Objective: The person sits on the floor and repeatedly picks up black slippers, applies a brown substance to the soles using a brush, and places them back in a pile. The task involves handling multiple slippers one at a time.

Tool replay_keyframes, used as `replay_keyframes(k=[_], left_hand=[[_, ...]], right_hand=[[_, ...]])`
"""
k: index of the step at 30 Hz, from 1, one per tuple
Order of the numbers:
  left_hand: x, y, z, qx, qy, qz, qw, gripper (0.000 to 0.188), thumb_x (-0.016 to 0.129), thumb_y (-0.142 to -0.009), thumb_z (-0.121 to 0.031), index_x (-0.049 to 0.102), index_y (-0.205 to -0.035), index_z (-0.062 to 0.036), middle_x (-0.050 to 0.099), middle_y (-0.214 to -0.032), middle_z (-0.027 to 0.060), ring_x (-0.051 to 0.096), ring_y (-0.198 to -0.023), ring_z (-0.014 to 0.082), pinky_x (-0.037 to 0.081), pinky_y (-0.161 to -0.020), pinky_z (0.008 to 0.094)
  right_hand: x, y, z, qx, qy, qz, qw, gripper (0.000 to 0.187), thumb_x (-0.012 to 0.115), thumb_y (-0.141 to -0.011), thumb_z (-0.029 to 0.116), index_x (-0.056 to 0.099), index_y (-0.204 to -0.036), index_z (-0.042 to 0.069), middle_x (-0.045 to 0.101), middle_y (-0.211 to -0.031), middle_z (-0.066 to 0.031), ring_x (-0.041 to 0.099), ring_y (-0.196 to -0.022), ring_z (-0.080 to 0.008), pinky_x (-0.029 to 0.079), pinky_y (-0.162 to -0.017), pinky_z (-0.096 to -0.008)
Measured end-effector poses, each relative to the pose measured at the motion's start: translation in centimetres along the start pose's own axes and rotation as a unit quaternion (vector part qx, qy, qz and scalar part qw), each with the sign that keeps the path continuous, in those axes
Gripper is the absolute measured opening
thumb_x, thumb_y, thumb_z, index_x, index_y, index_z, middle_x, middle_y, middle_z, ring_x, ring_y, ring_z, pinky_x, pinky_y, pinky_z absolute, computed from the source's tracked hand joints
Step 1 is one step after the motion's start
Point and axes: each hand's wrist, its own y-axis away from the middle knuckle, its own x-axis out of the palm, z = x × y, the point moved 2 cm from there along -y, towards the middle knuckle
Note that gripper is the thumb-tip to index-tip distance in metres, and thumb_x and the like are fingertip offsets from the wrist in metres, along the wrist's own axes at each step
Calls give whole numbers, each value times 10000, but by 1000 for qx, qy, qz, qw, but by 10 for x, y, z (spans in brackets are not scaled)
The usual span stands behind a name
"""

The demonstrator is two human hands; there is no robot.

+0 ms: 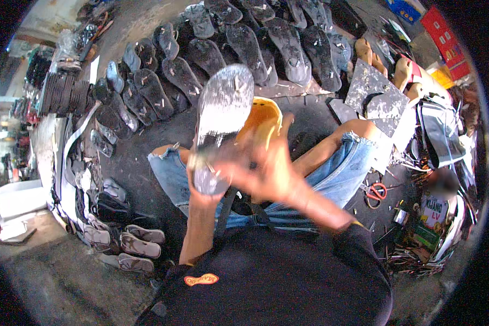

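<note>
In front of my lap, my left hand (202, 199) is closed on the heel end of a sandal sole (225, 103). The sole stands tilted up; its upper part shines pale, while the part near the heel looks dark. Across its lower part reaches my right hand (271, 171), smeared by motion. Whether that hand holds anything is hidden by the blur. Just behind the sole and partly covered by it is a yellow container (265, 115) with an open top.
Rows of dark sandal soles (244, 46) lie ahead of me. Finished-looking sandals (139, 244) sit at the lower left. To my right are orange-handled scissors (376, 194), speckled grey sheets (377, 92), foot-shaped forms (403, 73) and a heap of scraps (418, 261).
</note>
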Motion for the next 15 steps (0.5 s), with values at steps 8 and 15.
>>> replay_keyframes(k=[8,15], left_hand=[[15,-12,16,-169,676,84,712,522,557,-1047,-441,537,-1445,-104,677,-1312,89,686,-1126,245,579,-986,468],[3,-45,-2,-81,500,45,861,530,517,-1078,-395,496,-1507,-85,650,-1355,102,658,-1197,226,560,-1010,420]], right_hand=[[8,-34,-26,171,-47,-87,980,277,843,-832,291,734,-898,46,730,-822,-168,732,-739,-305,559,-640,-432],[16,9,7,154,-46,-48,986,212,856,-861,224,766,-907,38,757,-892,-88,725,-778,-205,549,-608,-339]])
